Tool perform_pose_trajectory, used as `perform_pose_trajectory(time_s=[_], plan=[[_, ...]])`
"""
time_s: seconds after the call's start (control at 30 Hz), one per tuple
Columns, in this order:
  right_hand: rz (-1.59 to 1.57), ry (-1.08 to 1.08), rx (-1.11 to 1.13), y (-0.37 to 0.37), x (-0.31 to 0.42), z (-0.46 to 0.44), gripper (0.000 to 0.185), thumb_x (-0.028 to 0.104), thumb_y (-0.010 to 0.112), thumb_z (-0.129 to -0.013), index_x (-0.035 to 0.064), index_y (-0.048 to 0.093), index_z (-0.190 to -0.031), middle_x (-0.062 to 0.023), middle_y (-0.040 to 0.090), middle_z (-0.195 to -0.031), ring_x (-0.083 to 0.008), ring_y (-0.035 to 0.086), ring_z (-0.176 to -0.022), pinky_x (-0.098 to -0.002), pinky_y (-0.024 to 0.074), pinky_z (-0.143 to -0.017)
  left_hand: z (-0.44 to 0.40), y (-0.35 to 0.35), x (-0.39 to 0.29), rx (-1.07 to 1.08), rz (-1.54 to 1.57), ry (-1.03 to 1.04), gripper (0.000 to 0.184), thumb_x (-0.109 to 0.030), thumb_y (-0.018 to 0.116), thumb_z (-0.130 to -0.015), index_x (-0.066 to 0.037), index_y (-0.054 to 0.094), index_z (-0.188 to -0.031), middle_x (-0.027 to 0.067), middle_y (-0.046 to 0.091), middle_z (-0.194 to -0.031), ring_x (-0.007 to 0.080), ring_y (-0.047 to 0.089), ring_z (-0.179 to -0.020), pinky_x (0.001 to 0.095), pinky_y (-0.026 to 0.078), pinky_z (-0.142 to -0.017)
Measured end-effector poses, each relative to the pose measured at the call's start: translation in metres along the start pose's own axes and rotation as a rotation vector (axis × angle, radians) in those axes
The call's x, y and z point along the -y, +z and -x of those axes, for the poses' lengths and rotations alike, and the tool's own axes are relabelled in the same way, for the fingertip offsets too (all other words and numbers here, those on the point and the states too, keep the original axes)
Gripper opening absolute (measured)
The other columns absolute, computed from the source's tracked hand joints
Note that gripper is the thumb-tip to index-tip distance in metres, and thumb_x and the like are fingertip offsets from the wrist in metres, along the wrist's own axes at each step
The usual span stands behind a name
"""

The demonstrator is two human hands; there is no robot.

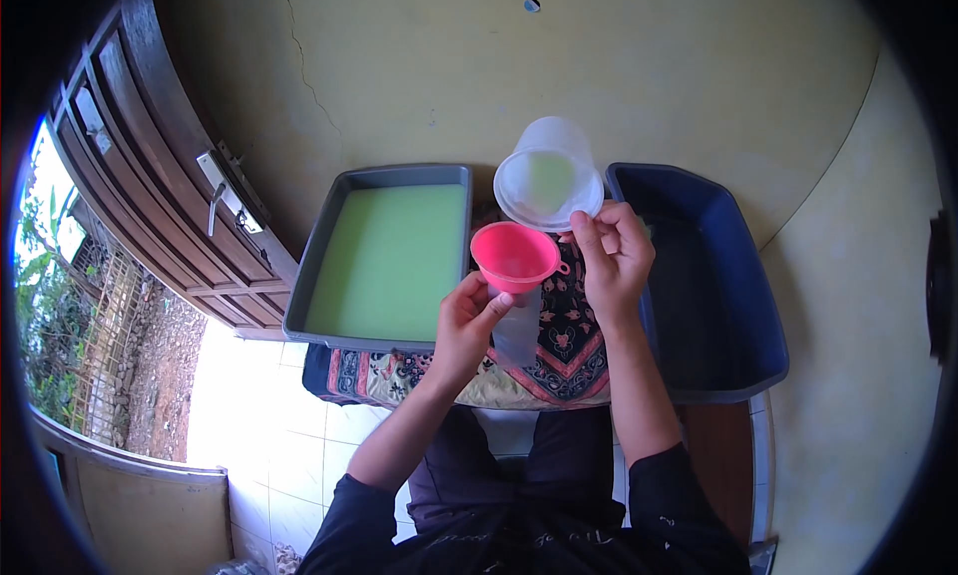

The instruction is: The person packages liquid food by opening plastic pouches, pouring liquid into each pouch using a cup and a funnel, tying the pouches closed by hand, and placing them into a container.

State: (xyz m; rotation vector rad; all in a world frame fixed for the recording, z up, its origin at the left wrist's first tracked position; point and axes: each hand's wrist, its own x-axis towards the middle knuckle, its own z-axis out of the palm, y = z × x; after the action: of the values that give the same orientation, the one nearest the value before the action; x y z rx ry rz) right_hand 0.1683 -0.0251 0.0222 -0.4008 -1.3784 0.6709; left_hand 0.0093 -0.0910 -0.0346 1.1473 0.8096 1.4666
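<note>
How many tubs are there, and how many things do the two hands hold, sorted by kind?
Tubs: 2 (a grey tub with green liquid, a dark blue tub)
Funnels: 1 (a pink funnel)
Cups: 1 (a clear cup)
Bags: 1 (a clear plastic bag)
Total: 5

left hand (pixel 469 321): pink funnel (pixel 515 258) | right hand (pixel 617 258): tilted clear cup (pixel 549 181)
</note>
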Motion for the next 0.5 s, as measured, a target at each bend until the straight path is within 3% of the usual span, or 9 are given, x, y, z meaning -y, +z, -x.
perform_pose_trajectory(time_s=[0.33,0.43,0.5], plan=[[0.400,-0.318,0.122,-0.0051,0.0090,0.0030,0.017,0.003,0.073,-0.078,-0.0003,0.056,-0.078,-0.0123,0.065,-0.084,-0.0222,0.065,-0.073,-0.0282,0.0507,-0.064,0.0014,0.0023,0.0043,0.019,0.026,0.019,0.031,-0.008,0.058,-0.092,0.006,0.052,-0.119,0.0118,0.065,-0.106,0.0184,0.062,-0.098,0.0335,0.047,-0.091],[0.415,-0.437,0.146,-0.0050,0.0075,0.0019,0.016,0.000,0.072,-0.079,-0.0006,0.056,-0.080,-0.0127,0.064,-0.083,-0.0154,0.061,-0.068,-0.0246,0.0471,-0.058,0.0034,0.0021,0.0042,0.017,0.010,0.022,0.031,-0.009,0.059,-0.092,0.006,0.053,-0.118,0.0119,0.065,-0.106,0.0188,0.062,-0.098,0.0332,0.047,-0.090],[0.421,-0.463,0.151,-0.0048,0.0089,0.0023,0.016,0.000,0.072,-0.079,-0.0006,0.056,-0.080,-0.0138,0.064,-0.082,-0.0178,0.062,-0.069,-0.0256,0.0478,-0.059,0.0039,0.0023,0.0044,0.013,0.022,0.022,0.031,-0.009,0.060,-0.092,0.006,0.053,-0.118,0.0119,0.065,-0.106,0.0188,0.063,-0.097,0.0331,0.048,-0.090]])
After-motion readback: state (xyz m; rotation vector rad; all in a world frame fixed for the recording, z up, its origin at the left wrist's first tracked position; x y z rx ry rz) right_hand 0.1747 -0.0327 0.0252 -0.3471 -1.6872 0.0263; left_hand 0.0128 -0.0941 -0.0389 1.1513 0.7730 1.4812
